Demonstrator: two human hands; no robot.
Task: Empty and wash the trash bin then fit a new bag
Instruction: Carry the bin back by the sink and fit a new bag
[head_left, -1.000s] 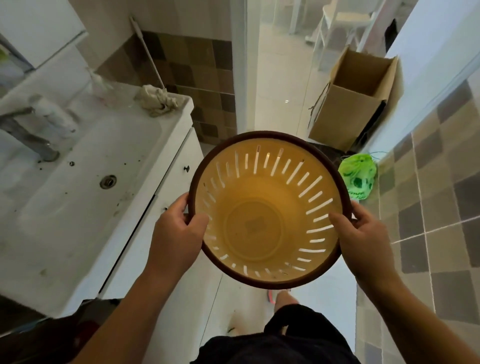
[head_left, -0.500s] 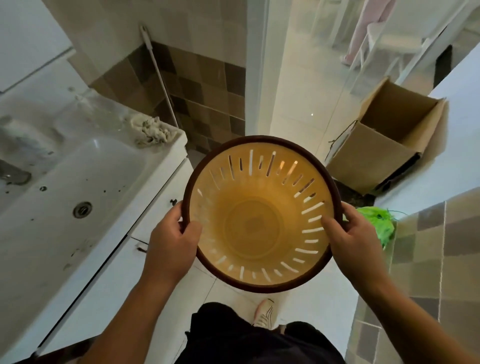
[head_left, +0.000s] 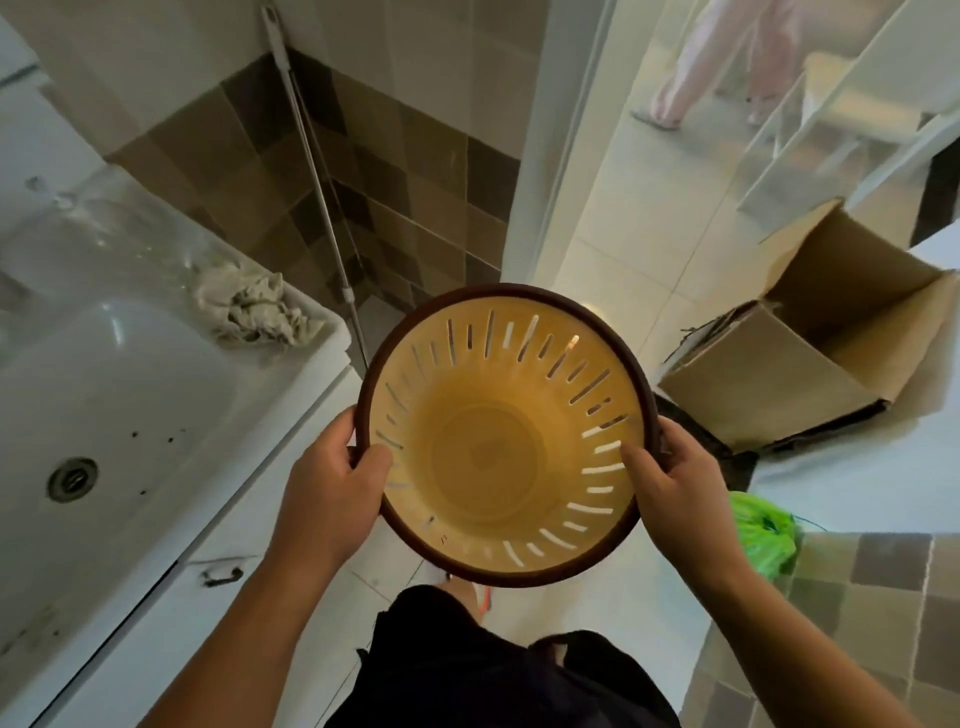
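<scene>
The white sink basin (head_left: 130, 384) is taking up the whole left side below me, its drain (head_left: 72, 477) lying low in the bowl and dark specks sitting on the wet surface. Under it, the white cabinet (head_left: 171, 613) is showing a small dark handle (head_left: 222, 576). To my right an open cardboard box (head_left: 779, 374) is tilting on the floor by the doorway, its flaps standing out.

I am holding the trash bin (head_left: 506, 431) in the air between the sink and the box, its mouth facing up at me. It is yellow inside with a dark brown rim, slots are running round its wall, and nothing is lying in it. My left hand (head_left: 332, 499) is gripping the rim on the left, thumb curling over into the bin and fingers wrapping underneath. My right hand (head_left: 675, 493) is gripping the opposite side the same way, thumb lying on the inner wall.

A mop pole (head_left: 311, 171) is leaning in the tiled corner behind the sink. A crumpled grey rag (head_left: 254, 306) is lying on the sink's near corner. A green plastic bag (head_left: 763, 535) is sitting on the floor just beyond my right wrist. Beyond the doorway, another person's legs in pale trousers (head_left: 711, 57) are showing at the top edge.
</scene>
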